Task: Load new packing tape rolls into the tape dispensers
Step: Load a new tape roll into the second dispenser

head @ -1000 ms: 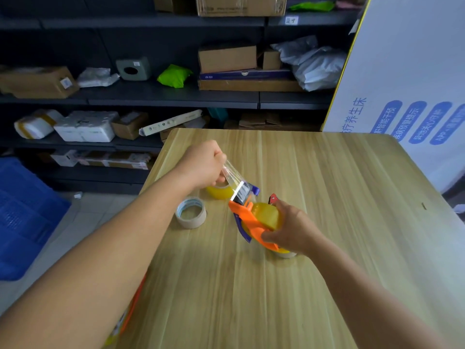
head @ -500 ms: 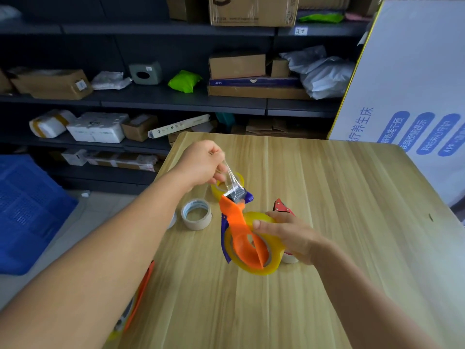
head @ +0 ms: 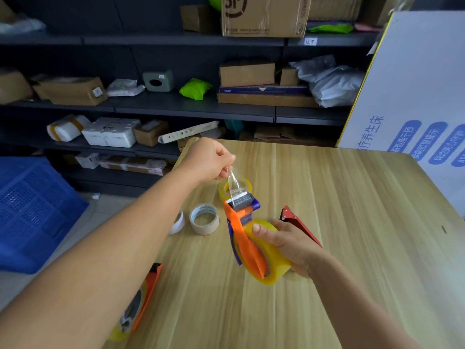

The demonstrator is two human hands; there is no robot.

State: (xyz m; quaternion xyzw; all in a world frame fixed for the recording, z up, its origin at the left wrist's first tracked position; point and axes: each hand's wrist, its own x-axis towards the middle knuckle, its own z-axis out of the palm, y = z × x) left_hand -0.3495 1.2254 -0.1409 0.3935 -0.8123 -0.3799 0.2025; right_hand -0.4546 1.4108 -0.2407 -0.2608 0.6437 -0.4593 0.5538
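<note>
Right hand (head: 289, 245) gripping yellow roll (head: 270, 258) seated in orange dispenser (head: 245, 238), above counter (head: 352, 222). Left hand (head: 210, 161) pinching clear tape end (head: 232, 182), drawn up from dispenser's cutter just below. Spare yellow roll (head: 245, 183) beneath left hand; beige roll (head: 203, 219) nearer; red dispenser (head: 297, 222) behind right hand.

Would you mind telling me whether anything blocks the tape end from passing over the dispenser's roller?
Nothing visible does: the left hand pinches the clear tape end, already drawn over the roller.
</note>
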